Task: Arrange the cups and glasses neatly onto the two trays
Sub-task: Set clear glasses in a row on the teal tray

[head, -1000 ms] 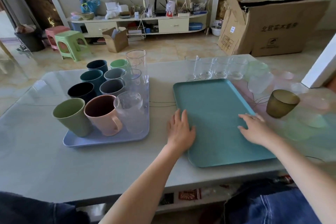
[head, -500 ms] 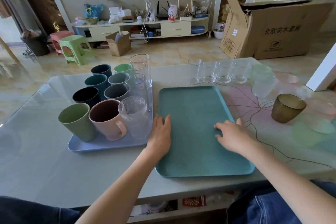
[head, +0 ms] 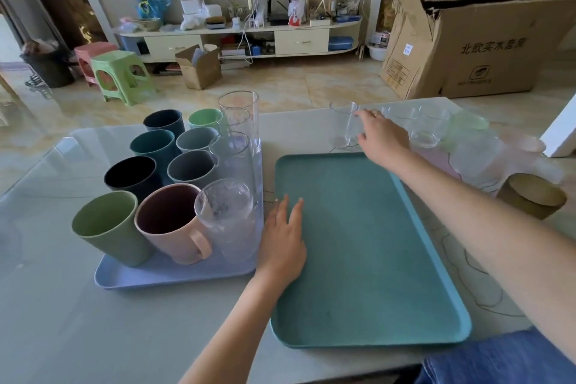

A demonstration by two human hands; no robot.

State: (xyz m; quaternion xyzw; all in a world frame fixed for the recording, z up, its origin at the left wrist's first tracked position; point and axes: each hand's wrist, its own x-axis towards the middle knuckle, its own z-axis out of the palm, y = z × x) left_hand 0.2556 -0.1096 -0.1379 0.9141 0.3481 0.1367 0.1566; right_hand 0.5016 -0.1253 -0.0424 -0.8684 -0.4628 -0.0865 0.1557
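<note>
An empty teal tray [head: 358, 243] lies in front of me on the table. My left hand [head: 283, 243] rests flat on its left edge, fingers straight. My right hand [head: 381, 137] reaches past the tray's far edge and grips a clear glass [head: 339, 128] from its right side. More clear glasses [head: 427, 131] stand in a row behind that hand. To the left, a pale blue tray [head: 156, 277] holds several coloured cups, a pink mug [head: 174, 227], a green cup [head: 109, 227] and tall clear glasses [head: 238, 115].
At the right of the table stand an amber cup [head: 530, 196], a frosted cup [head: 477, 162] and a pale green cup [head: 467, 125]. Beyond the table are a large cardboard box [head: 486, 47], a green stool [head: 121, 75] and a low shelf unit [head: 243, 37].
The teal tray slid left until it lies beside the blue tray. My right hand left the tray and reached forward to the clear glass. My left hand stays on the tray's left edge.
</note>
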